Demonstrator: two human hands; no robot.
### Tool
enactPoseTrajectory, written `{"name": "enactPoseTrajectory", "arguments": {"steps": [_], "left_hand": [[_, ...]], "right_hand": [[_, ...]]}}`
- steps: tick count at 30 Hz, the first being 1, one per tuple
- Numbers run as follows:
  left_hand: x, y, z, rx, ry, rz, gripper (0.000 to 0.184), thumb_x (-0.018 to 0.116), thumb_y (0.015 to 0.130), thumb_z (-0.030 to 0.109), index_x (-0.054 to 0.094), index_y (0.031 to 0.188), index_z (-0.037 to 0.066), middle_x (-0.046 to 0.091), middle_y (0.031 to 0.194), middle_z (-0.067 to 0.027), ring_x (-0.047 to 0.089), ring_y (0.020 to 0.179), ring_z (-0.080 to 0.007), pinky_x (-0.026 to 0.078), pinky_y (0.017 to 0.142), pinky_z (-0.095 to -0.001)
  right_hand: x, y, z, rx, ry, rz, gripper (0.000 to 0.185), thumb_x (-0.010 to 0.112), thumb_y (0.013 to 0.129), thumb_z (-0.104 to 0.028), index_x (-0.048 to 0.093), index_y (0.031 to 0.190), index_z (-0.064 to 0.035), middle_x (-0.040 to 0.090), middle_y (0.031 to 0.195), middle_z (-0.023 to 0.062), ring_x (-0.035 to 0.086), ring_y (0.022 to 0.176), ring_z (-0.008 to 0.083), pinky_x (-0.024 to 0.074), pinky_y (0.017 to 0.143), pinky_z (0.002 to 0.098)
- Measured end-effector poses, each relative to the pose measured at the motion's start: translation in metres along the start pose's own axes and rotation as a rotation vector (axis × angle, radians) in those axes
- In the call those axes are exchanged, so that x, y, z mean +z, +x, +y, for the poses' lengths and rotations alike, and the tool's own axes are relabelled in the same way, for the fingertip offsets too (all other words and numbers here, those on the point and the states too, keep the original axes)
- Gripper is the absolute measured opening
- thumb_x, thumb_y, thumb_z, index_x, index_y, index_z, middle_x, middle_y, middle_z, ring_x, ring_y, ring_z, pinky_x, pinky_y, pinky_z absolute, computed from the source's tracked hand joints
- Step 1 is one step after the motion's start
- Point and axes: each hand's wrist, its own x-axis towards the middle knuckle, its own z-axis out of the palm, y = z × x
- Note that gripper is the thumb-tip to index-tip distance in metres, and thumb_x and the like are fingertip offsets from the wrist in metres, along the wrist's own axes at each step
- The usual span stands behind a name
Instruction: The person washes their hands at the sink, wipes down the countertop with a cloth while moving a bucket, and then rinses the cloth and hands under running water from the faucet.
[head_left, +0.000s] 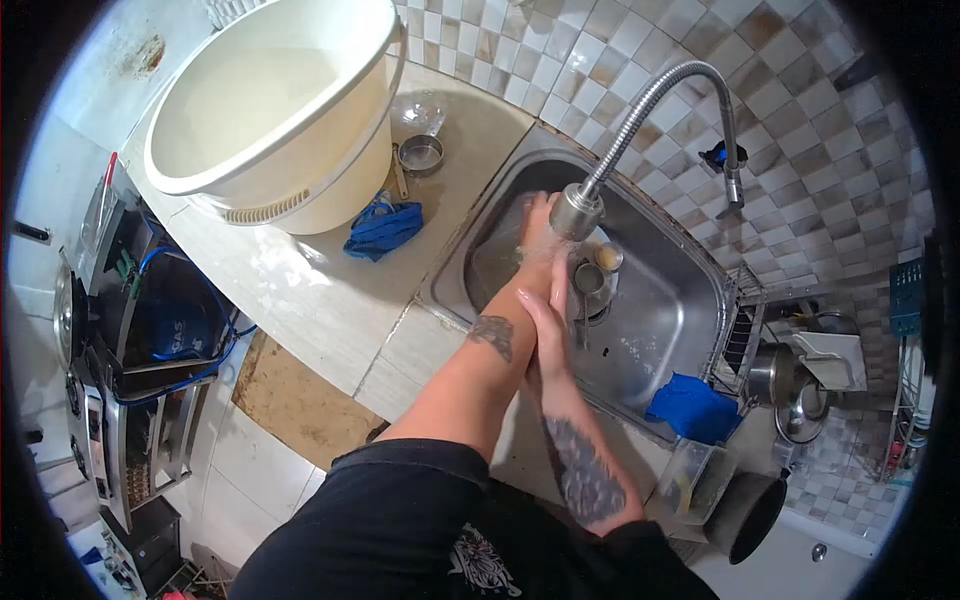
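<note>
My left hand (537, 222) reaches over the sink (665, 300) under the metal spray head (577, 212), which partly covers it. Its fingers look stretched out and hold nothing that I can see. Water from the spray head splashes over the wrist. Around my left forearm (510, 325) wraps my right hand (547, 325), with the thumb on top and the palm against the side nearest the basin. Beyond the hands, a small metal cup with a long handle (589, 278) lies in the basin, close to a small yellowish round thing (608, 257).
A large cream basin (350, 140) stands on the counter at the left, with a blue cloth (385, 230) and a small metal cup (420, 153) beside it. Another blue cloth (695, 407) hangs over the sink's right corner. A wire rack (738, 325) and pots (770, 373) stand further right.
</note>
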Motion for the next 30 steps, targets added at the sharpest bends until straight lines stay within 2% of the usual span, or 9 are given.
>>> {"name": "enactPoseTrajectory", "arguments": {"steps": [3,4,8,12,14,17,22,27,30], "left_hand": [[0.007,-0.013,-0.001,-0.332,-0.311,0.199,0.024,0.069,0.08,0.022,0.064,0.099,0.008,0.062,0.098,-0.0147,0.062,0.094,-0.0308,0.048,0.085,-0.0378],[-0.011,-0.024,0.072,-0.157,0.355,0.178,0.022,0.065,0.086,0.02,0.064,0.104,0.007,0.064,0.101,-0.0145,0.062,0.094,-0.0291,0.047,0.086,-0.0363],[-0.025,-0.055,0.081,-0.112,0.065,0.232,0.027,0.06,0.09,0.02,0.062,0.111,0.004,0.065,0.107,-0.0165,0.062,0.1,-0.0321,0.047,0.089,-0.0376],[-0.043,-0.064,0.087,0.337,0.808,0.117,0.049,0.04,0.097,0.031,0.046,0.137,0.002,0.046,0.139,-0.0227,0.041,0.129,-0.0406,0.029,0.11,-0.0413],[-0.067,-0.02,0.106,-0.251,0.336,-0.1,0.055,0.042,0.097,0.023,0.033,0.146,-0.001,0.036,0.148,-0.0272,0.027,0.141,-0.0429,0.018,0.118,-0.0428],[-0.036,-0.065,0.099,0.119,0.285,-0.09,0.053,0.042,0.098,0.024,0.036,0.143,-0.003,0.038,0.145,-0.0292,0.029,0.14,-0.0426,0.019,0.118,-0.0428],[-0.029,-0.005,0.096,-0.217,0.345,0.103,0.049,0.052,0.098,0.024,0.041,0.137,-0.004,0.047,0.136,-0.0293,0.047,0.125,-0.0453,0.037,0.105,-0.0454],[0.016,0.001,0.013,-0.282,-0.898,0.27,0.019,0.049,0.097,0.02,0.06,0.103,0.007,0.06,0.099,-0.0074,0.055,0.096,-0.02,0.045,0.087,-0.0339],[0.011,-0.048,0.091,-0.34,0.542,0.229,0.047,0.051,0.087,0.007,0.047,0.133,0.0,0.049,0.134,-0.021,0.048,0.125,-0.0335,0.032,0.108,-0.0415]], "right_hand": [[-0.026,0.061,0.004,0.095,-0.06,0.093,0.067,0.061,0.089,-0.023,0.033,0.147,-0.0075,0.033,0.15,0.0122,0.045,0.129,0.0262,0.0418,0.106,0.04],[-0.035,0.077,0.007,0.097,-0.052,0.091,0.067,0.061,0.089,-0.023,0.033,0.147,-0.0075,0.033,0.15,0.0122,0.045,0.129,0.0262,0.0418,0.106,0.04],[-0.039,0.093,0.02,0.283,0.151,-0.071,0.053,0.058,0.091,-0.025,0.045,0.139,-0.0056,0.048,0.138,0.012,0.05,0.123,0.0253,0.0464,0.1,0.0399],[-0.021,0.085,0.028,0.214,0.346,0.072,0.049,0.056,0.093,-0.026,0.048,0.136,-0.0055,0.055,0.132,0.0112,0.051,0.122,0.025,0.0445,0.102,0.0384],[-0.024,0.086,0.029,0.189,0.386,0.118,0.048,0.056,0.093,-0.027,0.049,0.136,-0.0055,0.056,0.13,0.011,0.052,0.121,0.0249,0.044,0.103,0.0381],[-0.047,0.086,0.024,0.129,0.414,-0.089,0.054,0.048,0.096,-0.046,0.051,0.133,-0.0069,0.057,0.126,0.0078,0.053,0.118,0.0236,0.043,0.099,0.0351],[0.011,0.028,0.009,-0.002,0.257,0.131,0.051,0.048,0.1,-0.028,0.039,0.143,-0.0029,0.055,0.134,0.0107,0.052,0.123,0.0249,0.0371,0.108,0.0376],[-0.022,0.073,0.033,0.111,0.103,-0.078,0.051,0.045,0.102,-0.032,0.042,0.142,-0.0025,0.051,0.14,0.0112,0.047,0.129,0.0271,0.0329,0.111,0.0396],[-0.024,0.045,0.029,0.247,0.212,-0.221,0.05,0.045,0.102,-0.033,0.043,0.141,-0.0025,0.051,0.14,0.0114,0.047,0.129,0.0272,0.0331,0.111,0.04]]}}
